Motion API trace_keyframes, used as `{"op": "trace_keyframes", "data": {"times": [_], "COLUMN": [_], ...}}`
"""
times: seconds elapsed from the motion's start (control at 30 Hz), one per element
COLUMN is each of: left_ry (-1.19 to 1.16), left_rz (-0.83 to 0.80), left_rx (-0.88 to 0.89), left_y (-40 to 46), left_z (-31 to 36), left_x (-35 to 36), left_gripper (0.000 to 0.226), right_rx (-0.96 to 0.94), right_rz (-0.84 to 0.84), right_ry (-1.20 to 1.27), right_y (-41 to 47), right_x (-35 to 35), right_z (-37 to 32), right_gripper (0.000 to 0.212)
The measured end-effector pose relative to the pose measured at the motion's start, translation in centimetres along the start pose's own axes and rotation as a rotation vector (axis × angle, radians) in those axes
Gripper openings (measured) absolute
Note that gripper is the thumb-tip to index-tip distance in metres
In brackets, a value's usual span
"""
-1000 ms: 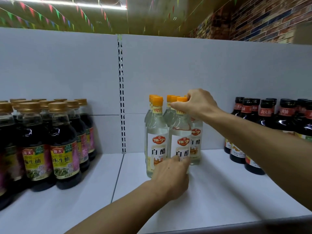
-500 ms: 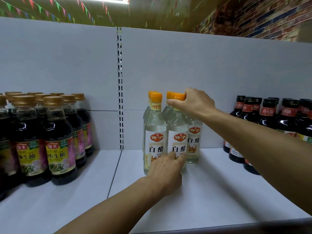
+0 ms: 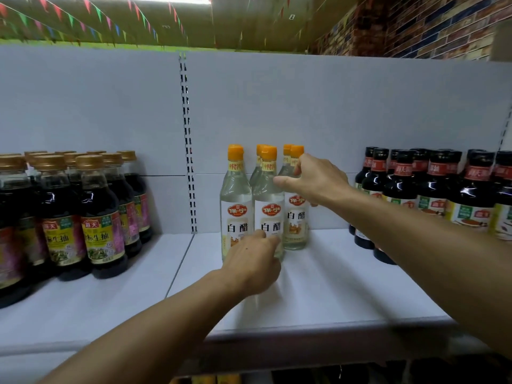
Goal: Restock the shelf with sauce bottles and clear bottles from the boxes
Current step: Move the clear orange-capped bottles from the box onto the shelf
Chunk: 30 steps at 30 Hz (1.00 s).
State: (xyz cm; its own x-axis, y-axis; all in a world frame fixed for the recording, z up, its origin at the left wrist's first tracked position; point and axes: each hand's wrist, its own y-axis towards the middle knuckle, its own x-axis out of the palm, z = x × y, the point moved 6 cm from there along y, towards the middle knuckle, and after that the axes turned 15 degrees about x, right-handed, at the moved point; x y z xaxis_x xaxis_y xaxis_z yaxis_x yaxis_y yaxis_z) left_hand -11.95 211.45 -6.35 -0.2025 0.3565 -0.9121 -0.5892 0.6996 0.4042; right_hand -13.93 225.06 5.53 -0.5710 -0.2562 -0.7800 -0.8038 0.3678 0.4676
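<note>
A white shelf [image 3: 346, 295] carries three groups of bottles against a white back panel [image 3: 332, 112]. In the middle stand the clear bottles [image 3: 237, 206] with orange caps and white labels, upright and packed close in short rows running back toward the panel. The left hand [image 3: 253, 261] reaches in low, its fingers curled against the lower label of the front middle clear bottle [image 3: 269, 217], touching it near the base; whether it grips the bottle fully cannot be told. The right hand [image 3: 315, 181] is up at neck height with loosely spread, relaxed fingers, the fingertips just beside the shoulder of that bottle and the neck of the one to its right; it holds nothing.

To the left, past the slotted upright strip [image 3: 188, 151], stand dark sauce bottles with gold caps [image 3: 99, 217], close-packed and reaching near the front edge. To the right, partly behind the right forearm, stand dark sauce bottles with black caps [image 3: 404, 184].

Bare shelf lies on both sides of the clear bottles and in front of them out to the shelf's front lip [image 3: 332, 325]. Strings of coloured pennants [image 3: 110, 20] hang overhead, and a brick wall [image 3: 429, 26] shows at upper right.
</note>
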Motion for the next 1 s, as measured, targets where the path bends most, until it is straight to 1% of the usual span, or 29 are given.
{"op": "trace_keyframes", "data": {"times": [0.17,0.23,0.3,0.43,0.67,0.8,1.0], "left_ry": [-0.001,0.001,-0.01,-0.037,-0.049,-0.077,-0.141], "left_rz": [0.087,0.106,0.108,0.123,0.137,0.162,0.214], "left_rx": [-0.05,-0.07,-0.102,-0.164,-0.227,-0.203,-0.09], "left_y": [-1.5,-2.4,-3.3,-5.4,-8.7,-10.3,-13.1], "left_z": [2.4,3.4,4.1,5.7,7.0,7.6,8.8], "left_x": [-0.8,-0.9,-0.8,-0.6,0.3,0.8,1.1], "left_gripper": [0.042,0.039,0.039,0.043,0.044,0.04,0.029], "right_rx": [-0.02,-0.031,-0.046,-0.093,-0.123,-0.11,-0.032], "right_rz": [-0.038,-0.07,-0.103,-0.158,-0.219,-0.232,-0.282], "right_ry": [0.001,0.001,-0.008,0.014,0.042,0.023,0.049], "right_y": [-3.3,-4.9,-6.5,-9.4,-13.6,-15.6,-19.3], "right_x": [-1.0,-1.2,-1.1,-0.9,-0.4,0.0,2.2], "right_z": [2.3,3.1,3.6,4.3,5.2,5.8,6.4], "right_gripper": [0.04,0.041,0.042,0.035,0.037,0.037,0.033]}}
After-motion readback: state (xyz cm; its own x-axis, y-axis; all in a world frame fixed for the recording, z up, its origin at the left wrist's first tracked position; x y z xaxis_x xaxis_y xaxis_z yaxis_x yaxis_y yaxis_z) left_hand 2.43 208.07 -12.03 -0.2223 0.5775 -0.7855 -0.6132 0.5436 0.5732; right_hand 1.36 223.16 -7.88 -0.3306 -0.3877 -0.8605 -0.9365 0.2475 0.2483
